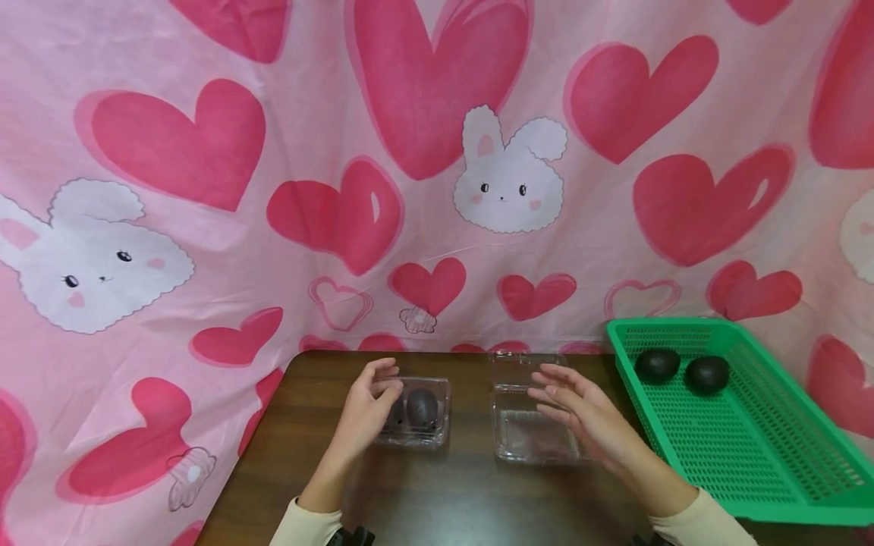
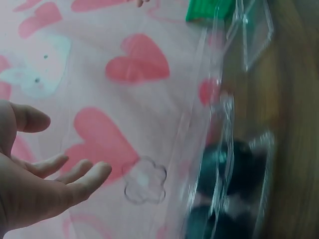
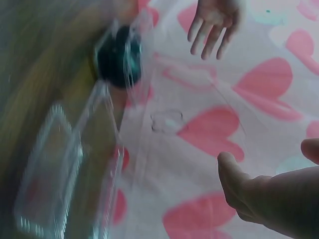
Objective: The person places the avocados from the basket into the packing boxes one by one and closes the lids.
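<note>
My left hand point(image 1: 369, 409) hovers at the left side of a clear plastic clamshell box point(image 1: 442, 413), fingers relaxed and holding nothing. That box is closed over two dark avocados point(image 1: 422, 407), one of them partly hidden behind the hand in the head view. Over the right edge of a second clear clamshell box point(image 1: 519, 451) is my right hand point(image 1: 590, 417), its fingers loosely extended with nothing in them. The second box has its lid point(image 1: 512, 369) folded back toward the curtain, and no fruit shows inside. Both wrist views show the hands raised apart from the boxes.
A green plastic basket point(image 1: 785, 509) stands at the right, with two dark avocados point(image 1: 707, 374) near its far end. The brown wooden table point(image 1: 437, 493) ends at a pink curtain point(image 1: 423, 227) with hearts and rabbits behind it.
</note>
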Available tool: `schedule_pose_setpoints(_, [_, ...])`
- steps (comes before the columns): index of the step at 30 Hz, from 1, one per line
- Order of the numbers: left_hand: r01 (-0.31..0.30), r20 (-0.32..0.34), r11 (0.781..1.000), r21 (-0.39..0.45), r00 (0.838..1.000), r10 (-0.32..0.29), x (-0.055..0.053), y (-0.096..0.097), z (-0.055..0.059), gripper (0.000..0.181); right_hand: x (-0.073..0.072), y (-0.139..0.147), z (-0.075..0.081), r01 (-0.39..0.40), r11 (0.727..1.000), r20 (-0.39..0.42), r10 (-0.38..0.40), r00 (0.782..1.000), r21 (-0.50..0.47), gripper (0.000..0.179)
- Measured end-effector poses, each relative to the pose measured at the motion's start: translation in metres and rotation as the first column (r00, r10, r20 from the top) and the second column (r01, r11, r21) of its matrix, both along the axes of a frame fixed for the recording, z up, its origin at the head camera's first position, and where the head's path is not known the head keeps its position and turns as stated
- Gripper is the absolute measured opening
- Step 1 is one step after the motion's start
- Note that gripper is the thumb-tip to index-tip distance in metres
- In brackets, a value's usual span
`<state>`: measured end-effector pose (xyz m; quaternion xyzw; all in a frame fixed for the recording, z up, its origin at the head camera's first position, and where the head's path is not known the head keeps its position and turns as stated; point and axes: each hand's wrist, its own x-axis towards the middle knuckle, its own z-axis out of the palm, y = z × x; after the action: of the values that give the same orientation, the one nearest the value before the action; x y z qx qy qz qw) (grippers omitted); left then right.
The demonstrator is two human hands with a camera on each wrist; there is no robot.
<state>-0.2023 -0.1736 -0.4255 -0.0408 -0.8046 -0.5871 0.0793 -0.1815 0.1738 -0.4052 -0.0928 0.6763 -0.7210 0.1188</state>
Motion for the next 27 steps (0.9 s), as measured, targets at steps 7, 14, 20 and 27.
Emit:
schedule_pose_setpoints(7, [0.124,-0.007,0.992,-0.02,0.992,-0.124,-0.007,0.032,-0.003,0.04,0.002,0.046,0.008,0.026,1.0,-0.115,-0.026,0.993,-0.001,0.051])
schedule_pose_setpoints(14, [0.256,0.117,0.965,0.059,0.958,-0.261,-0.016,0.059,-0.021,0.046,-0.005,0.093,0.016,0.043,0.995,-0.171,-0.058,0.984,-0.091,0.031])
schedule_pose_setpoints(20, [0.259,0.197,0.965,0.045,0.945,-0.263,-0.023,0.08,-0.044,0.05,-0.019,0.131,0.021,0.091,0.981,-0.131,-0.114,0.985,-0.172,0.025])
schedule_pose_setpoints(27, [0.262,0.227,0.965,0.027,0.938,-0.261,-0.027,0.094,-0.062,0.054,-0.04,0.172,0.011,0.157,0.975,-0.002,-0.159,0.987,-0.157,0.027])
